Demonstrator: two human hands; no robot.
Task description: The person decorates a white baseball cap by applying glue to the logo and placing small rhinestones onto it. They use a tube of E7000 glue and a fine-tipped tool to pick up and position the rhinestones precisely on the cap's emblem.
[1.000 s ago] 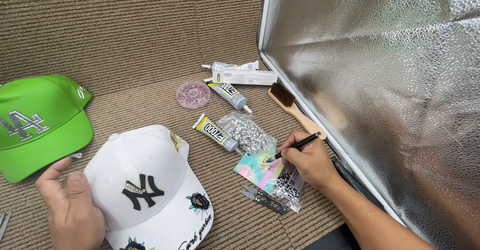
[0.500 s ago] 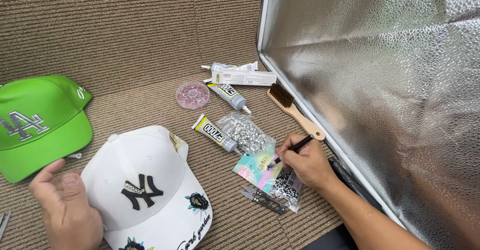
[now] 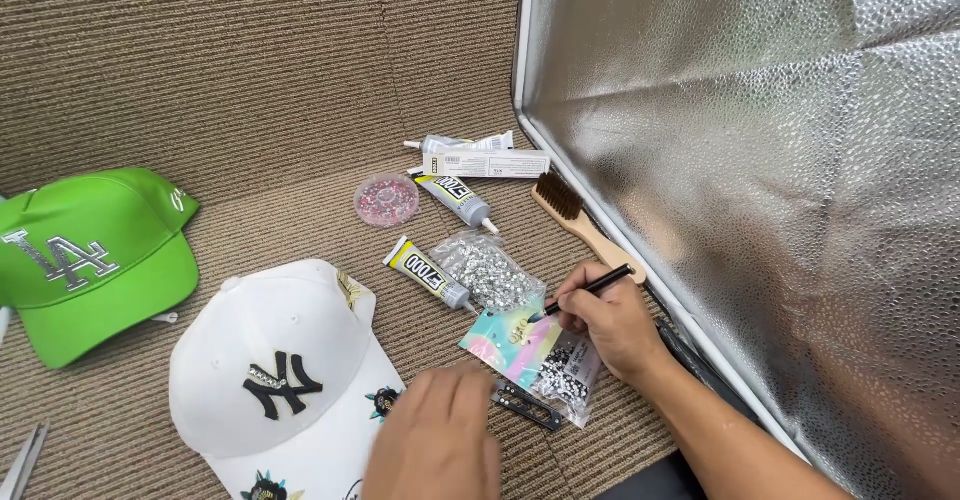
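Right hand [image 3: 610, 322] gripping black pen [image 3: 588, 289], left hand [image 3: 440, 440] over white cap [image 3: 270, 360]

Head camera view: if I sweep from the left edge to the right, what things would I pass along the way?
Bright green cap → white cap with a black emblem → round clear dish of pink beads → clear bag of silvery rhinestones → wooden-handled brush → crinkled silver reflective panel.

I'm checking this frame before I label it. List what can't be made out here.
- Left hand, head view: motion-blurred, cut by the bottom edge; its grip cannot be told.
- White cap: brim partly behind that hand and cut by the bottom edge.
- Pen tip in the right hand: too small to tell what it touches.
- Metal tool: cut by the left edge.
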